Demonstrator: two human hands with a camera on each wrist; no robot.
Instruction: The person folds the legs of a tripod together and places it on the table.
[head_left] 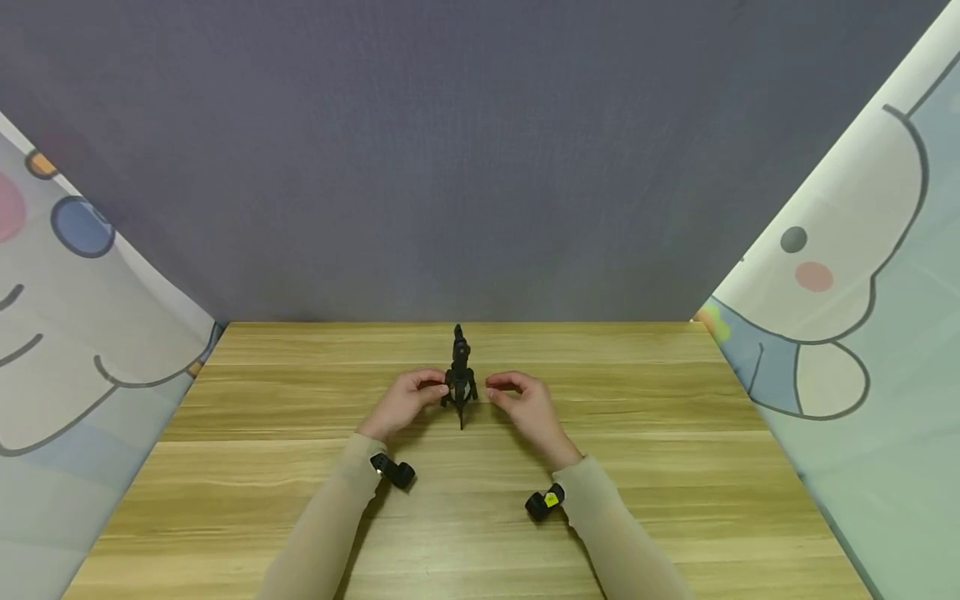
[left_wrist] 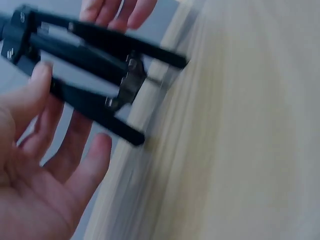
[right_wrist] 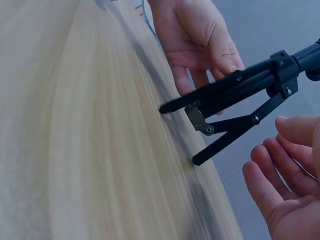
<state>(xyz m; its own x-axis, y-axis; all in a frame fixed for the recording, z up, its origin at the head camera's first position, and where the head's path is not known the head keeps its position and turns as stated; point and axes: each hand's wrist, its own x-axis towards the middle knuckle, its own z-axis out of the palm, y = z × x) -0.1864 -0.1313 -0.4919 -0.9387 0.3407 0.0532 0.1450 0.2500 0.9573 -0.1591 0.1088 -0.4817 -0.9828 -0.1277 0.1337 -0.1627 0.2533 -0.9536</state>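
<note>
A small black tripod (head_left: 461, 360) stands on the wooden table with its legs partly spread; a metal-hinged brace joins them low down in the wrist views. My left hand (head_left: 401, 406) is at its left side. In the left wrist view the thumb lies on one tripod leg (left_wrist: 95, 111), with the fingers behind it. To the right, my right hand (head_left: 531, 414) is held a short gap away, touching nothing. Its fingers (right_wrist: 265, 195) are loosely bent beside another leg in the right wrist view. The tripod's top lies outside both wrist views.
The wooden table (head_left: 450, 517) ends at a dark grey wall panel (head_left: 465, 167). Cartoon-printed curtains (head_left: 832, 292) hang on both sides. Each wrist wears a small black camera (head_left: 393, 472).
</note>
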